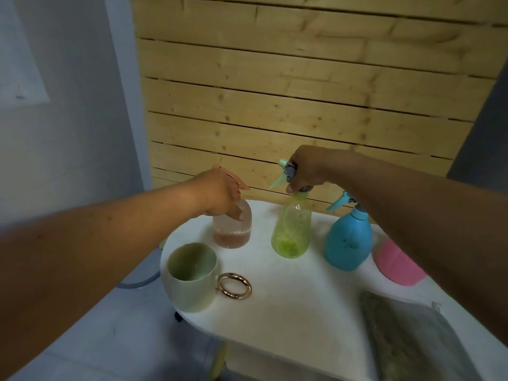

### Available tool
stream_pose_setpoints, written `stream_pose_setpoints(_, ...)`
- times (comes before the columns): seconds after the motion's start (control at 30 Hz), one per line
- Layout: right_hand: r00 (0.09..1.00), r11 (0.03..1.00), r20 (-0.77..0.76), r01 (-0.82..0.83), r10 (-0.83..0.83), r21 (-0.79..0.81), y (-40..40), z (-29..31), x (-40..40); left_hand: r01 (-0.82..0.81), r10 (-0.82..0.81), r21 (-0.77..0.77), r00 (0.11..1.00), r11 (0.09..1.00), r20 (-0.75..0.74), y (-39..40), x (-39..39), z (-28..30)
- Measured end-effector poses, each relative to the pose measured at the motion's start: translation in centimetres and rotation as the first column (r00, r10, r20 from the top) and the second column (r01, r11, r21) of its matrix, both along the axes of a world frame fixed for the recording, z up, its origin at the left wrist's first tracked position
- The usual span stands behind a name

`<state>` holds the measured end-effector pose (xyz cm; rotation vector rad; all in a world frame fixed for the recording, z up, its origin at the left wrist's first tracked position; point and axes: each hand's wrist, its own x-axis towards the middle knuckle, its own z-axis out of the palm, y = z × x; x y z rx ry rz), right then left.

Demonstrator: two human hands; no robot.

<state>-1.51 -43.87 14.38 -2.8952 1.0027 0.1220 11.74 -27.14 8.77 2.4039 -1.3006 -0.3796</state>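
My left hand (220,192) grips the pink spray head of a clear bottle (232,229) that holds a little pinkish liquid and stands on the white table (288,292). My right hand (309,169) grips the head of a translucent green spray bottle (291,232), whose mint trigger sticks out to the left. That green bottle stands upright in the middle of the table's back.
A blue spray bottle (347,240) stands right of the green one, and a pink container (395,266) is half hidden behind my right forearm. A pale green mug (192,276) with a gold ring handle sits front left. A grey-green cloth (412,339) lies front right. A wooden slat wall (302,92) stands behind.
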Motion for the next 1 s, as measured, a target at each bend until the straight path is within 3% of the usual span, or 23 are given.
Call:
stream_pose_setpoints(0.23,0.996,0.999,0.078,-0.035,0.032,0.037,1.9,2.8,-0.9,-0.030,0.002,-0.112,0.972,0.993,-0.237,-1.3,-3.3,-0.4)
stream_pose_setpoints(0.4,0.983,0.995,0.172,-0.075,0.063,0.063,4.5,7.5,-2.4,-0.006,-0.090,-0.240,0.919,0.971,-0.383,-0.4,-5.7,0.1)
stream_pose_setpoints(0.6,0.963,0.983,0.254,-0.130,0.094,0.128,9.7,12.5,-4.8,-0.016,-0.136,-0.439,0.940,0.898,-0.312,3.4,-8.5,2.5)
stream_pose_setpoints(0.8,0.917,0.959,0.391,-0.177,0.079,0.222,15.7,14.3,-9.1,-0.037,-0.131,-0.532,0.953,0.846,-0.274,10.6,-11.2,5.0)
stream_pose_setpoints(1.0,0.957,0.950,0.286,-0.135,0.051,0.283,20.8,10.4,-14.5,-0.005,-0.131,-0.483,0.960,0.875,-0.247,18.1,-15.0,2.7)
